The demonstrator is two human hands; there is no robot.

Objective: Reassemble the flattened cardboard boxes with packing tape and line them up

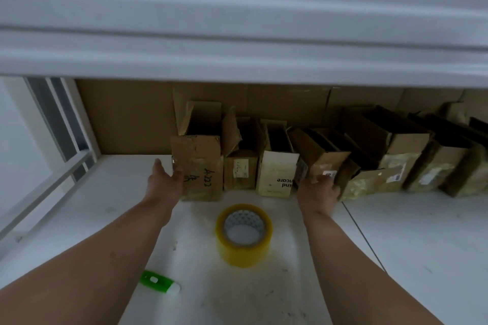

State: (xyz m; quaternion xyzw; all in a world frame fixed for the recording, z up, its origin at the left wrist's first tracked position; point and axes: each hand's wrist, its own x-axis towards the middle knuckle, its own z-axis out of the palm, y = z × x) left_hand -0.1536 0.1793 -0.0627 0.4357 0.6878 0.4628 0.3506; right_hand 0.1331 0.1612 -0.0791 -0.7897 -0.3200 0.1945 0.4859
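Several open cardboard boxes stand in a row against a cardboard backing at the rear of the white table. My left hand (165, 179) touches the left side of the leftmost box (199, 166), which bears handwritten marks, fingers fairly straight. My right hand (320, 191) reaches to the fourth box (320, 155), fingers bent against its labelled front; whether they grip it I cannot tell. Between them stand a small brown box (241, 166) and a white printed box (277, 169). A roll of yellowish packing tape (244, 235) stands on the table between my forearms.
A green and white utility knife (159, 282) lies near my left forearm. More taped boxes (406, 161) continue the row to the right. A white shelf (237, 34) overhangs the row. A metal frame (60, 140) rises at the left; a seam (361, 235) crosses the table at right.
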